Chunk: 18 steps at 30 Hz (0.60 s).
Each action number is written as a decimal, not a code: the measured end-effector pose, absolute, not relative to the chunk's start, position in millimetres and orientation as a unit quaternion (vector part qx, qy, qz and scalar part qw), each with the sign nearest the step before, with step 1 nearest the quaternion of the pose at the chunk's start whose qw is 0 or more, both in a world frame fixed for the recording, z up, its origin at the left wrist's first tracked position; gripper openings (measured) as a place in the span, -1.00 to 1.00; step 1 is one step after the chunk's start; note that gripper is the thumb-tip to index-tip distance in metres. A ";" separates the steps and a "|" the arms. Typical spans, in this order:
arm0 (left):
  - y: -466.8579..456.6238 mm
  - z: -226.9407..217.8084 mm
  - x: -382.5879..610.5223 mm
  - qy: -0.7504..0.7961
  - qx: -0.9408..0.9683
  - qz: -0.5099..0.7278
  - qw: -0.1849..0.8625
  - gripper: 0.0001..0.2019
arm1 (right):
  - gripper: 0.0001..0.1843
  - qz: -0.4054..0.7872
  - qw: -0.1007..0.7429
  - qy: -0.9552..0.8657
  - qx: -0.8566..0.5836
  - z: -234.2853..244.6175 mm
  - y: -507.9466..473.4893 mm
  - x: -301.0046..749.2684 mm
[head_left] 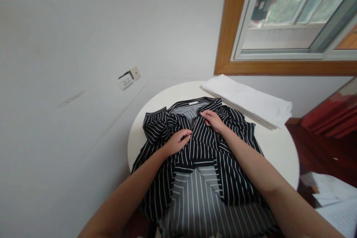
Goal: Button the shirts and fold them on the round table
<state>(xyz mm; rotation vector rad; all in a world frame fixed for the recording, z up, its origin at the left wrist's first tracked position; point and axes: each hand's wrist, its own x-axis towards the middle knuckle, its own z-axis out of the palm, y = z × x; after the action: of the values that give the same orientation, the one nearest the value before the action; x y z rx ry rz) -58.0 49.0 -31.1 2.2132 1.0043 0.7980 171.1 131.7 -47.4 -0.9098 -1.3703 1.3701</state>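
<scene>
from my seat at the far end of the feed, i see the striped shirt (pixel 203 156) lying front-up on the round white table (pixel 279 148), collar toward the wall and hem hanging over the near edge toward me. it is black with thin white stripes, and its paler grey inside shows at the neck and in the open lower front.

my left hand (pixel 178 141) sits on the shirt's left chest, just beside a bunched sleeve (pixel 158 126). its fingers curl inward and clench a fold of the front edge. my right hand (pixel 213 120) rests higher up, just below the collar (pixel 195 103), fingertips bent down onto the front edge. i cannot tell whether it pinches the cloth or only presses on it. the 2 hands are near each other, but apart, on either side of the front opening.

behind the shirt, a stack of folded white cloth (pixel 251 102) lies on the far right of the table, touching the shirt's shoulder area. a wall socket (pixel 125 80) sits on the white wall to the left. a wood-framed window (pixel 292 15) fills the upper right. dark red flooring (pixel 320 148) shows to the right of the table, with something white (pixel 331 193) lying low at the right edge.
</scene>
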 end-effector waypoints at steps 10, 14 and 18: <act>44.0 -28.4 -63.8 0.412 0.859 0.254 0.169 -0.76 | -0.63 0.562 0.474 -0.562 -0.379 -47.3 132.6 170.8; 44.8 -31.5 -60.1 0.424 0.860 0.237 0.160 -0.73 | -0.63 0.555 0.473 -0.571 -0.378 -47.2 132.7 170.7; 45.8 -34.3 -56.0 0.444 0.853 0.226 0.156 -0.72 | -0.62 0.552 0.473 -0.568 -0.386 -45.9 131.1 170.1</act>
<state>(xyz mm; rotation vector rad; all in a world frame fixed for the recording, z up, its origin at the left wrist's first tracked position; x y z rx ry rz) -56.0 45.8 -34.3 2.4423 1.2705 0.6471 170.1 131.1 -45.9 -0.9440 -1.3912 1.3503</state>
